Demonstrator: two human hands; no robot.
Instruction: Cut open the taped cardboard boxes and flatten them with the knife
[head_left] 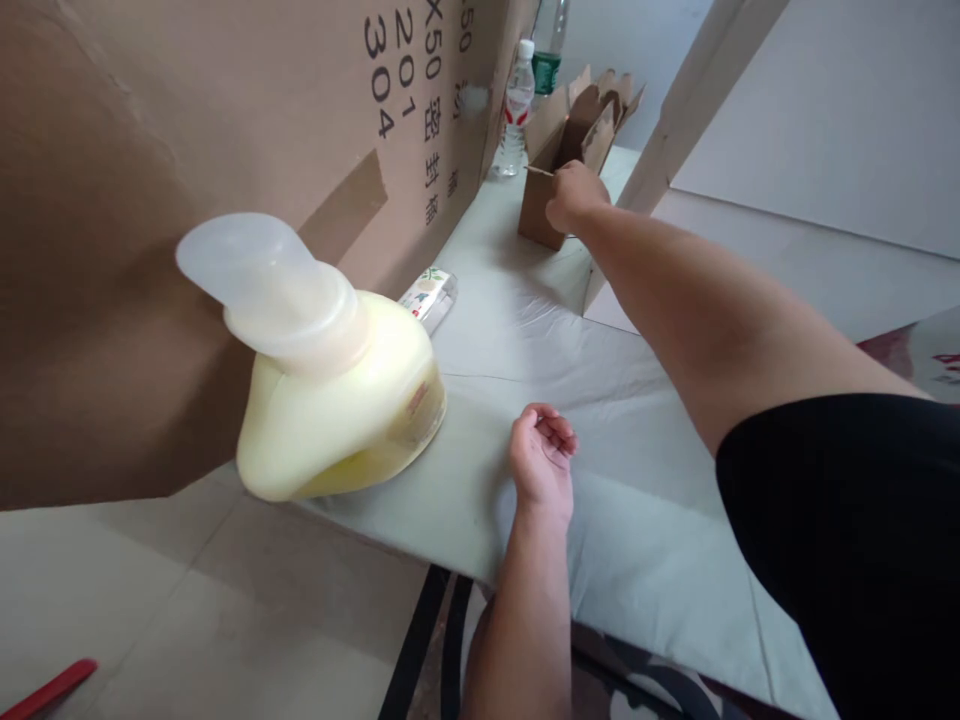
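1. Small carton [559, 150], top centre of the frame, stands with its flaps up on the grey table [637, 400]; my right hand [574, 195] pinches one flap.
2. Left hand [541, 455] rests loosely curled and empty at centre.
3. Yellow pump bottle [337, 400], left of centre, isn't boxed yet, I judge.

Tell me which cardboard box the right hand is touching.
The small open box at the far end of the table, flaps up, gripped by the right hand. The huge printed carton on the left stands untouched.
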